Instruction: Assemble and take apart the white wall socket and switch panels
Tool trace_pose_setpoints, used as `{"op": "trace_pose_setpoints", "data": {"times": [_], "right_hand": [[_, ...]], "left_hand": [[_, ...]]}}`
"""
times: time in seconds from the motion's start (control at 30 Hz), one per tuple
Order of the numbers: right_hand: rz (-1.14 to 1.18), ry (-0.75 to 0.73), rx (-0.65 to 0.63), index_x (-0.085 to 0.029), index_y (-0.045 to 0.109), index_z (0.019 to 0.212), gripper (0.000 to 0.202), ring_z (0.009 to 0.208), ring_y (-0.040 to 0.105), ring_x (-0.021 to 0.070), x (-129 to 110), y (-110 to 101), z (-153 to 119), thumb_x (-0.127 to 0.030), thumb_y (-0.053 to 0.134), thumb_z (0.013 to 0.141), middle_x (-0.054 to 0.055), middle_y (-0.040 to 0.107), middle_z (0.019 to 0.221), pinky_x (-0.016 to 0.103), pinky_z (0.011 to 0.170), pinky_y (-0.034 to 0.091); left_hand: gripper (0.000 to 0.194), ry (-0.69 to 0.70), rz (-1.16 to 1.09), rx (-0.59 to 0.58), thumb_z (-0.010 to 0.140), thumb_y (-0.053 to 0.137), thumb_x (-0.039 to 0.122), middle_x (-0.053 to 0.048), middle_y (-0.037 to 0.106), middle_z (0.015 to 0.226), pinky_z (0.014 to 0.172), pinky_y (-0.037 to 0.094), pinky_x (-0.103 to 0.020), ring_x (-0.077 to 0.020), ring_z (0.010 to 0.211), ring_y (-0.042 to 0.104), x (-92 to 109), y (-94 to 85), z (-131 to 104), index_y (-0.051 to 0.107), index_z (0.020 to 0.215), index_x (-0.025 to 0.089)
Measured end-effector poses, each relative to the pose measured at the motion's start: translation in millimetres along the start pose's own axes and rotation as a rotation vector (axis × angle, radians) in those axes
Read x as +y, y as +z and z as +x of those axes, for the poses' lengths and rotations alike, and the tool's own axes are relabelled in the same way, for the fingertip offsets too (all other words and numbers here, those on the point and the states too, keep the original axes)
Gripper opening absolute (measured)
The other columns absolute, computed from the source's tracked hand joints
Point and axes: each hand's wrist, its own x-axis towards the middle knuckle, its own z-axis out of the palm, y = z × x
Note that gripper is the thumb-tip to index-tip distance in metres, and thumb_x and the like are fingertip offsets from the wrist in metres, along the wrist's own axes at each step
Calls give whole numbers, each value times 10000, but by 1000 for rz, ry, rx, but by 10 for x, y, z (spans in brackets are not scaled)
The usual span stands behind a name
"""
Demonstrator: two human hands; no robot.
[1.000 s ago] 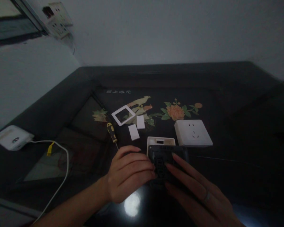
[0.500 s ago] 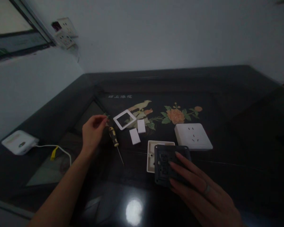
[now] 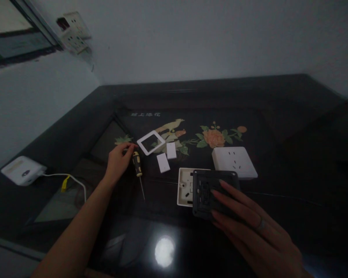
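My left hand (image 3: 119,159) has its fingers pinched together at the handle end of a black-and-yellow screwdriver (image 3: 137,164). Whether they hold anything small is hidden. The screwdriver lies on the table with its shaft pointing toward me. In my right hand (image 3: 255,227) is a black switch panel (image 3: 203,199), gripped at its right side with the fingers lying over its face. This panel overlaps a shallow white mounting box (image 3: 182,197), whose left part with holes and slots shows. Left of centre lie a white square frame (image 3: 143,148) and two small white rocker plates (image 3: 163,163).
A white wall socket (image 3: 234,162) stands just behind the panel. At far left lies a white device (image 3: 23,171) with a white cable (image 3: 75,181) and yellow tag. The dark glossy table (image 3: 278,154) bears a flower-and-bird picture. Socket outlets (image 3: 75,33) hang in the back corner.
My left hand has moved right, to the screwdriver's handle end. The screwdriver has turned slightly, its tip going left. The black panel has slid right, uncovering more of the white box.
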Motion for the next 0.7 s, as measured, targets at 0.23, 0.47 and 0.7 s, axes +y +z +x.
{"op": "trace_pose_setpoints", "data": {"times": [0.23, 0.47, 0.7], "right_hand": [[-41, -10, 0, -127, 685, 1113, 290, 1330, 541, 217, -3, -57, 16, 7, 595, 872, 125, 708, 1237, 307, 1045, 549], [-65, -18, -5, -115, 696, 1055, 218, 1319, 551, 198, -18, -102, 66, -22, 618, 874, 130, 724, 1192, 285, 1032, 549], [-64, -97, -100, -148, 677, 1152, 256, 1399, 452, 185, -111, -219, -9, -76, 563, 934, 59, 685, 1297, 276, 1110, 478]], "left_hand": [[329, 29, 32, -32, 895, 474, 382, -89, 758, 1010, 862, 499, -341, -254, 920, 682, 31, -29, -32, 719, 952, 170], [260, 98, 4, 34, 896, 503, 329, -106, 689, 1062, 995, 440, -411, -282, 1051, 615, 294, -133, -133, 691, 976, 168], [460, 58, -893, -669, 922, 591, 489, -100, 680, 1198, 928, 527, -357, -235, 1066, 662, 992, -78, -893, 543, 1312, 248]]}}
